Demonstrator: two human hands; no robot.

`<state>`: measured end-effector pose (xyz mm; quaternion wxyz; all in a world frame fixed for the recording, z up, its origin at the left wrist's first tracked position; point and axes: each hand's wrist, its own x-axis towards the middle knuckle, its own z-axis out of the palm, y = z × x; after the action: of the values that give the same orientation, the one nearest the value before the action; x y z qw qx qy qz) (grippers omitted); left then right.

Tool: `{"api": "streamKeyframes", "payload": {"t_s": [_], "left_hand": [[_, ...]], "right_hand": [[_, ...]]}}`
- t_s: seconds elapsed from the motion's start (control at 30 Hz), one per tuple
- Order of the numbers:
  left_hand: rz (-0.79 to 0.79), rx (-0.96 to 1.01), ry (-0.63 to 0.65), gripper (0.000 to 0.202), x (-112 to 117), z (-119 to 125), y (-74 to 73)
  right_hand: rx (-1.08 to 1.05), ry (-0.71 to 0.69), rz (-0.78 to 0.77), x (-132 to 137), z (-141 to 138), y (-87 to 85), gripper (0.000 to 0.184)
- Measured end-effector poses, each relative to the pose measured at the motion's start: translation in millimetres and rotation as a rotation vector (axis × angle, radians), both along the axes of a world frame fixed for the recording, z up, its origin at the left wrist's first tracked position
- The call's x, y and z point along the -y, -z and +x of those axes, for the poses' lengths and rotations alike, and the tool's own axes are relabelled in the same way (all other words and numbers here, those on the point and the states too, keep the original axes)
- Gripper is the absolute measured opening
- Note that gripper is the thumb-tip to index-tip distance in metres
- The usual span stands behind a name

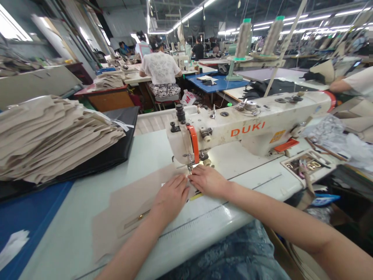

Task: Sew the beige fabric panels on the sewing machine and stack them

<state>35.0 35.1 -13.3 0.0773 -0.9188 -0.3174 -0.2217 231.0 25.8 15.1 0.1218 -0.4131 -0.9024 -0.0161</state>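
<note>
My left hand (171, 197) lies flat, fingers stretched out, pressing a beige fabric piece (128, 206) onto the pale sewing table (87, 233). My right hand (207, 180) rests beside it, fingers extended on the same fabric just in front of the needle and presser foot (190, 166). The white sewing machine (247, 128) with an orange guard stands behind both hands. A zipper strip (136, 219) runs along the fabric under my left forearm.
A tall stack of beige cut pieces (49, 136) sits on black material (122, 132) at the left. A small parts tray (305, 165) lies at the right. Thread cones (243, 39) stand behind the machine. Other seated workers (161, 74) are farther back.
</note>
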Motion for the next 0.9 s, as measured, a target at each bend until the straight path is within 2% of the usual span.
{"api": "streamKeyframes", "payload": {"t_s": [0.13, 0.43, 0.9], "left_hand": [[-0.04, -0.038, -0.02, 0.033, -10.0, 6.3, -0.5], [-0.041, -0.022, -0.002, 0.035, 3.4, 7.4, 3.1], [-0.004, -0.014, 0.025, 0.034, -9.9, 10.4, 5.4]], "right_hand": [[-0.011, 0.04, 0.004, -5.8, 1.6, 5.0, 0.017], [-0.082, 0.05, 0.009, 6.3, 7.1, 8.4, 0.014], [-0.099, 0.131, 0.034, 0.0, 6.8, 12.9, 0.022]]}}
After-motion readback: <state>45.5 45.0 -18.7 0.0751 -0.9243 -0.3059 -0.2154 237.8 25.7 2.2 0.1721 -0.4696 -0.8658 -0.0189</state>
